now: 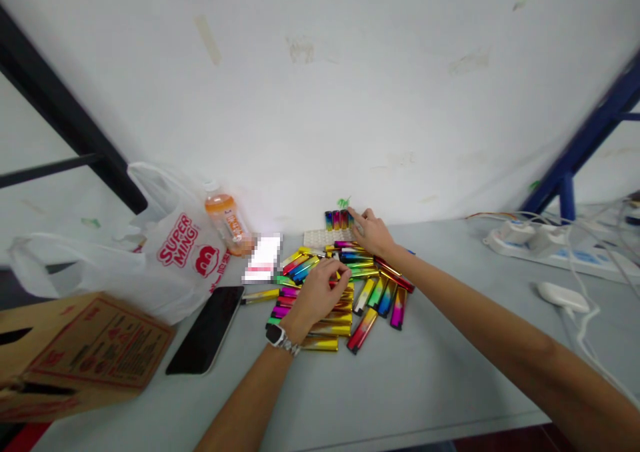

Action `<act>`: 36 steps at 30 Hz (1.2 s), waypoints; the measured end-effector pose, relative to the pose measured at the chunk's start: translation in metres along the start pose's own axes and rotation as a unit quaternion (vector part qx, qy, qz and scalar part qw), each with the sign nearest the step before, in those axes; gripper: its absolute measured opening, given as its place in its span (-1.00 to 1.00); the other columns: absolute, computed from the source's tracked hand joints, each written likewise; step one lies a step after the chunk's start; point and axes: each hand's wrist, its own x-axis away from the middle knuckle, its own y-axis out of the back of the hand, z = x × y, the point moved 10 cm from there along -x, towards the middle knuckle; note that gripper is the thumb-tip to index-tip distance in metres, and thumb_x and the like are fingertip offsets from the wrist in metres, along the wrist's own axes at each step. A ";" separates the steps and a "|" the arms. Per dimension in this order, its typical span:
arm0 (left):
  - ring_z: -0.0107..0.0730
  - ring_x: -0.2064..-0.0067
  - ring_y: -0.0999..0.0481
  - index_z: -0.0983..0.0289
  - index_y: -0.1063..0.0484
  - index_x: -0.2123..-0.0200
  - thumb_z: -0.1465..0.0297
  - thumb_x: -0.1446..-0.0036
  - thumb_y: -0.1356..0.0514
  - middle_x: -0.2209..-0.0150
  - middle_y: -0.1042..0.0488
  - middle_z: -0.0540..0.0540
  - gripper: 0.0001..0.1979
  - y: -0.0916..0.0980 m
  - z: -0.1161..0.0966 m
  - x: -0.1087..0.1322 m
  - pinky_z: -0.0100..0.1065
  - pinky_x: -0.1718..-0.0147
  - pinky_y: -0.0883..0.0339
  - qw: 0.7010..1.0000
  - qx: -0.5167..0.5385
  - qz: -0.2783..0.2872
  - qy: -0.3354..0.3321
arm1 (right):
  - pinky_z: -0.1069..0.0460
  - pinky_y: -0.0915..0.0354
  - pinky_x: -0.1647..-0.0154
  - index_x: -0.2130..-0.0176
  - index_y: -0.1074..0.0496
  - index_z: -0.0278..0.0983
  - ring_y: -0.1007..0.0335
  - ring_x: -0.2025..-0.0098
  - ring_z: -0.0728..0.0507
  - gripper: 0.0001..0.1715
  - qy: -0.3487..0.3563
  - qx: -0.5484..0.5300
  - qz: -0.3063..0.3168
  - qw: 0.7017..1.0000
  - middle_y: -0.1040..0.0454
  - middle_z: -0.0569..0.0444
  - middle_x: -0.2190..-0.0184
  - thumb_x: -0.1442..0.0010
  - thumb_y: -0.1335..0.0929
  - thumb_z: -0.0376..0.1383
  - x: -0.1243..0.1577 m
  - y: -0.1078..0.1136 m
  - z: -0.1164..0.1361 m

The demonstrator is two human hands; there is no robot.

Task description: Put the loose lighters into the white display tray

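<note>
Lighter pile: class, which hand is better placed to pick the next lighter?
Probably left: the left hand lies on the lighter pile, while the right hand reaches to the upright lighters near the wall.

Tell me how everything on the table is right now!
pile of lighters, lying flat, jumbled
standing lighters, upright in a row on the white tray
left hand, fingers curled on the pile of lighters; grip unclear
right hand, fingertips at the standing lighters
phone, face up, screen dark
bottle, cap on, orange drink inside
bag, crumpled and slumped
power strip, plugs in it
</note>
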 end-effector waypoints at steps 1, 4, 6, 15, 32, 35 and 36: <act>-0.33 0.26 -0.43 0.25 -0.43 0.35 0.32 -0.32 -0.08 0.36 -0.45 0.05 -0.78 0.001 0.000 0.000 -0.30 0.26 -0.28 1.000 0.001 -0.002 0.000 | -0.08 -0.24 0.07 -0.35 -0.16 -0.25 -0.39 0.16 -0.23 -0.36 0.001 -0.011 0.001 1.000 -0.35 -0.15 0.09 -0.33 -0.21 -0.24 0.004 0.002 0.002; -0.33 0.26 -0.44 0.25 -0.43 0.35 0.34 -0.31 -0.08 0.35 -0.46 0.05 -0.80 0.002 0.002 0.000 -0.30 0.24 -0.28 1.000 0.003 -0.008 0.003 | -0.08 -0.21 0.01 -0.11 -0.41 -0.27 -0.38 0.12 -0.21 -0.54 0.019 -0.048 0.022 0.998 -0.35 -0.12 0.07 -0.24 -0.27 -0.27 0.016 0.007 0.013; -0.32 0.24 -0.45 0.25 -0.42 0.35 0.35 -0.31 -0.08 0.32 -0.48 0.06 -0.80 0.003 0.004 0.000 -0.29 0.22 -0.29 1.000 0.001 -0.009 0.009 | -0.09 -0.18 -0.03 0.09 -0.49 -0.26 -0.38 0.10 -0.21 -0.68 0.049 -0.051 0.058 0.996 -0.36 -0.08 0.10 -0.15 -0.32 -0.27 0.025 0.008 0.023; -0.27 0.20 -0.47 0.24 -0.42 0.35 0.36 -0.29 -0.09 0.30 -0.51 0.07 -0.82 0.007 0.004 -0.001 -0.27 0.17 -0.30 1.000 -0.013 -0.010 0.021 | -0.13 -0.13 0.00 0.18 -0.51 -0.29 -0.36 0.08 -0.29 -0.62 0.121 0.040 0.150 0.980 -0.43 -0.13 0.17 -0.02 -0.39 -0.14 0.044 0.000 0.047; -0.30 0.23 -0.48 0.25 -0.44 0.34 0.37 -0.28 -0.10 0.31 -0.53 0.06 -0.83 0.012 0.018 -0.003 -0.29 0.21 -0.30 0.998 -0.023 -0.035 0.046 | -0.01 -0.27 0.27 0.32 -0.27 -0.20 -0.38 0.33 -0.11 -0.68 -0.004 -0.425 -0.036 0.904 -0.47 0.10 0.42 -0.33 -0.26 -0.04 0.053 0.031 0.045; -0.32 0.26 -0.46 0.24 -0.45 0.35 0.32 -0.27 -0.14 0.34 -0.51 0.04 -0.83 0.011 0.016 -0.003 -0.30 0.23 -0.29 0.999 -0.015 -0.032 0.040 | 0.06 -0.25 0.49 0.28 -0.21 -0.16 -0.35 0.50 -0.06 -0.68 -0.079 -0.589 -0.028 0.804 -0.41 0.21 0.55 -0.27 -0.31 0.01 0.067 0.018 0.046; -0.32 0.27 -0.46 0.24 -0.46 0.35 0.31 -0.26 -0.16 0.35 -0.50 0.03 -0.83 0.010 0.014 -0.003 -0.31 0.24 -0.29 0.999 -0.013 -0.031 0.036 | 0.08 -0.19 0.58 0.27 -0.22 -0.15 -0.29 0.58 -0.04 -0.66 -0.105 -0.614 -0.028 0.782 -0.36 0.25 0.59 -0.23 -0.34 0.02 0.071 0.013 0.045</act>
